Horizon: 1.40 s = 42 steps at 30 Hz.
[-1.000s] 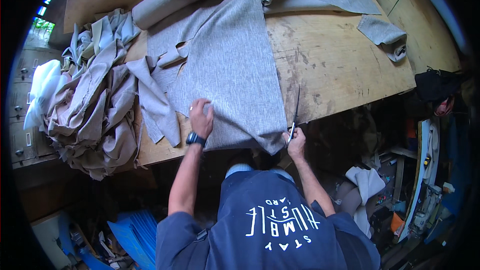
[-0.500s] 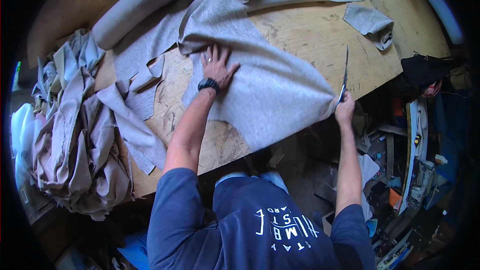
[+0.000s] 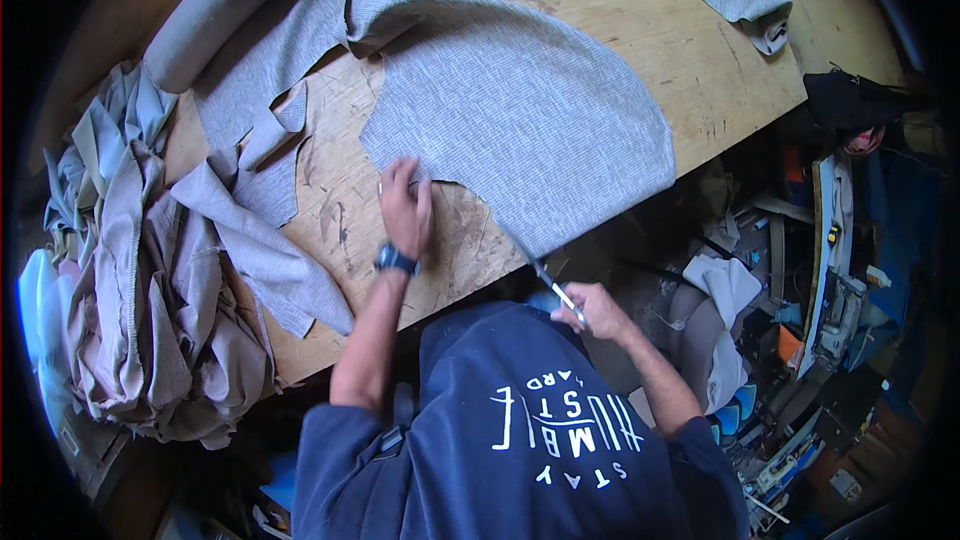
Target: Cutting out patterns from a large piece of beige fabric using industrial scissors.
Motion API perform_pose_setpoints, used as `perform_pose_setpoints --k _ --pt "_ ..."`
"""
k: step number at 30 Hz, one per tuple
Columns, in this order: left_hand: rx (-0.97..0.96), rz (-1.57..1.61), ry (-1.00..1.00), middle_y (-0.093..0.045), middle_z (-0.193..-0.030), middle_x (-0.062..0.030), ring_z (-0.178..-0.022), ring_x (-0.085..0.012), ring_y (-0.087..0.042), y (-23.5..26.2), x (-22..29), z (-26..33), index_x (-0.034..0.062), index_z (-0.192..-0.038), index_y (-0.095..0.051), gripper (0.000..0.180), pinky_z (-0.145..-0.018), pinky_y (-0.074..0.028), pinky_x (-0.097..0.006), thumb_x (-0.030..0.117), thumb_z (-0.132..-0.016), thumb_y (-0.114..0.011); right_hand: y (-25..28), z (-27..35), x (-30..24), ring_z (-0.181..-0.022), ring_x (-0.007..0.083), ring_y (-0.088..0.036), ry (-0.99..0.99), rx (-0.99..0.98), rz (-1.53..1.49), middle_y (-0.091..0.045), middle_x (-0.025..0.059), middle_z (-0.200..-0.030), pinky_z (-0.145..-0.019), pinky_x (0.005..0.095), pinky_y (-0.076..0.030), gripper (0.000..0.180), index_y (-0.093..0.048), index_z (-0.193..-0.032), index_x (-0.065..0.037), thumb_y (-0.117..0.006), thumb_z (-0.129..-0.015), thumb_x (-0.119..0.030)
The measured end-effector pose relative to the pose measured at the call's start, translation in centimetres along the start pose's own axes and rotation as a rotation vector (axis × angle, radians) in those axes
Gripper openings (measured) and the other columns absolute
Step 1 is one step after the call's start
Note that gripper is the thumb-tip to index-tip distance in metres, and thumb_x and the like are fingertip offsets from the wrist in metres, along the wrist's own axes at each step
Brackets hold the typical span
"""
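A grey woven fabric piece (image 3: pixel 530 110) lies spread on the wooden table, its near right part reaching the table's front edge. At its near left edge is my left hand (image 3: pixel 405 215), fingers apart and fingertips at the cloth beside a curved cut-out. My right hand (image 3: pixel 598 312) is closed round the handles of a pair of scissors (image 3: pixel 545 275) in front of the table. The blades point up and left, beside the cloth's near corner; whether they touch it I cannot tell.
A heap of grey-brown fabric (image 3: pixel 150 310) hangs over the table's left end. Beside it lies a loose strip (image 3: pixel 265 250). A fabric roll (image 3: pixel 240 5) runs along the back. A folded piece (image 3: pixel 745 2) sits far right on the wooden table (image 3: pixel 730 80). Clutter and tools fill the right side below.
My right hand has let go of the cloth's right corner and come left and nearer with the scissors. My left hand has slid back to the near edge. The raised cloth has settled flatter.
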<state>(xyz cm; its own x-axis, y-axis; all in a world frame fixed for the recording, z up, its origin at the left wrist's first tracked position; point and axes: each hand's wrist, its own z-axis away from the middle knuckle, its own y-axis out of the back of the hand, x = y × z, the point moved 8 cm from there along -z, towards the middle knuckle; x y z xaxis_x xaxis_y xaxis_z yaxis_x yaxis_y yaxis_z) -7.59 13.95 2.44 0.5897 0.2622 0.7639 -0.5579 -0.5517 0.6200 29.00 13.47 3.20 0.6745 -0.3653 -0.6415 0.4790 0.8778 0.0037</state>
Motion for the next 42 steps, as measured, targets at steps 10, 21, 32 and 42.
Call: perform_pose_setpoints --k 10,21,32,42 --pt "-0.307 0.798 0.886 -0.069 -0.081 -0.0068 -0.061 -0.0103 -0.063 -6.7 -0.7 8.3 -0.0040 -0.122 -0.062 0.035 -0.054 -0.053 -0.024 0.025 -0.102 -0.063 -3.0 -3.2 -1.3 -0.059 0.0089 -0.056 0.059 -0.092 0.001 -0.058 -0.0003 -0.064 -0.057 0.0278 -0.045 0.045 -0.060 -0.079 -0.004 -0.066 -0.098 -0.045" --pt "-0.391 0.713 0.951 -0.070 -0.078 -0.0053 -0.057 -0.0112 -0.063 -8.2 -1.3 4.6 0.0009 -0.097 -0.068 0.023 -0.051 -0.052 -0.024 0.024 -0.098 -0.066 -1.8 -8.2 -4.2 -0.058 0.0102 -0.058 0.127 -0.058 0.031 -0.058 0.0010 -0.064 -0.056 0.0294 -0.048 0.052 -0.061 -0.079 -0.004 -0.065 -0.096 -0.052" --pt "-0.275 0.840 1.015 -0.072 -0.078 -0.0080 -0.058 -0.0131 -0.066 -8.8 0.0 7.2 0.0007 -0.091 -0.067 0.022 -0.048 -0.053 -0.027 0.021 -0.099 -0.066 -1.4 -6.1 -3.7 -0.061 0.0100 -0.058 0.035 -0.053 0.116 -0.059 -0.0004 -0.065 -0.058 0.0295 -0.047 0.037 -0.060 -0.079 -0.005 -0.065 -0.100 -0.036" --pt "-0.343 0.789 0.924 -0.071 -0.077 -0.0072 -0.059 -0.0120 -0.066 -8.2 -1.1 7.2 0.0008 -0.091 -0.064 0.022 -0.050 -0.053 -0.026 0.020 -0.100 -0.064 -1.8 -4.7 -3.0 -0.063 0.0097 -0.052 0.114 -0.171 0.021 -0.054 -0.0011 -0.068 -0.061 0.0284 -0.045 0.039 -0.060 -0.085 -0.005 -0.066 -0.099 -0.040"
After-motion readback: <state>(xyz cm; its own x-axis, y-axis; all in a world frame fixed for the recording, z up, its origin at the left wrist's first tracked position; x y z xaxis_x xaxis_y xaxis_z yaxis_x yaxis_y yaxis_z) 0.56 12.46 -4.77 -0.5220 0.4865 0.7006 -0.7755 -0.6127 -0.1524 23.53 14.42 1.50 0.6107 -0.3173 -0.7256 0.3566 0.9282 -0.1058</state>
